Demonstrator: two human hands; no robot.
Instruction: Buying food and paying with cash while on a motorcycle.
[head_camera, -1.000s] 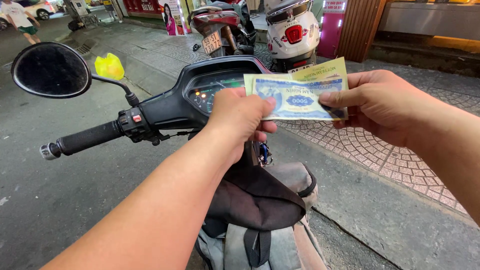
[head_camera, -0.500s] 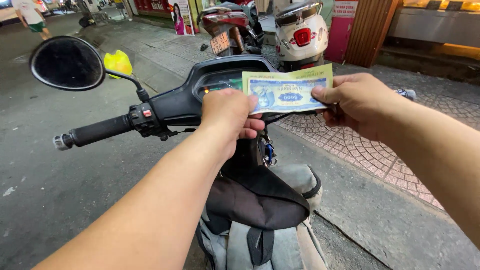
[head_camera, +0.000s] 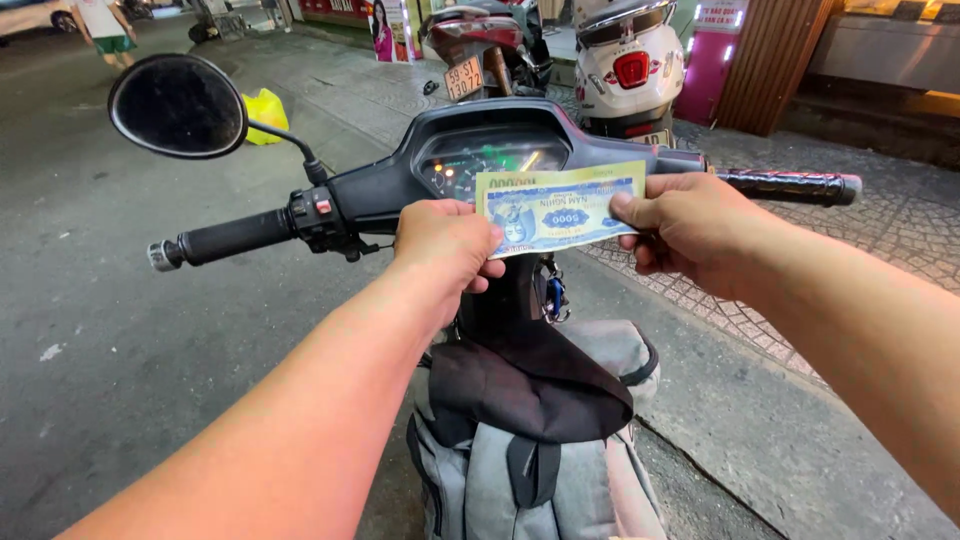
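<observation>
We hold a banknote stretched flat between both hands, just above the scooter's dashboard and in front of the handlebars. The note is a rectangle lying lengthwise, pale yellow-green along its top margin, with a blue printed field across the middle that carries an oval emblem at its centre and a darker blue figure near the left end. It looks thin and slightly bowed, its lower edge curving toward us.

Our left hand pinches the note's left end, thumb tucked below and fingers curled closed over it. Our right hand pinches the right end, the thumb pressed on the front face and the other fingers folded behind.

Below the note, a dark cloth lies over a grey backpack resting on the scooter's footwell. The left handlebar grip and round mirror sit well to the left; parked scooters stand beyond.
</observation>
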